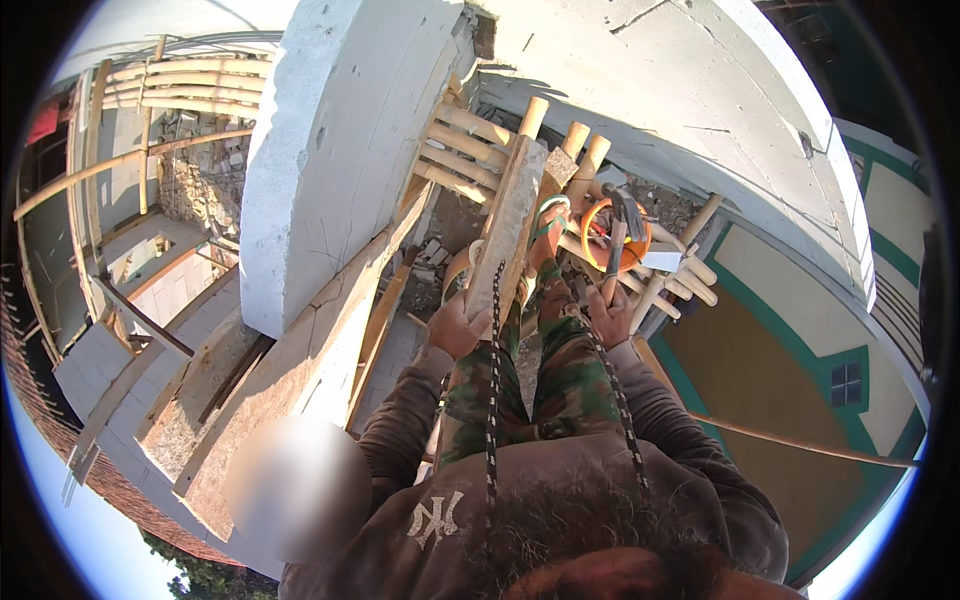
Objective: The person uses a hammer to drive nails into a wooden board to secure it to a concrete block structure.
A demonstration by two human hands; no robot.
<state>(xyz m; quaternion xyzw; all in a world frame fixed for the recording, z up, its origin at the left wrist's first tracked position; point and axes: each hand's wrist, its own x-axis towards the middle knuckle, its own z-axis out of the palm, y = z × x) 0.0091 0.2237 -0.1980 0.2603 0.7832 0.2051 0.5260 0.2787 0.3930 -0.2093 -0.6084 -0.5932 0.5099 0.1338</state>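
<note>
Both hands [455,325] [610,315] forward, fingers closed.

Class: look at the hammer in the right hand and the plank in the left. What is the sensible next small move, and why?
Probably steady the plank before swinging. The left hand grips only its lower end, and it stands on the bamboo poles beside the concrete wall. The right hand has the hammer raised near the orange bucket, clear of the plank.

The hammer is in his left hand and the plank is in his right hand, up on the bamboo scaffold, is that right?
Not quite: the hands are swapped. In the head view the right hand holds the hammer, and the left hand grips the plank, up on the bamboo scaffold.
</note>
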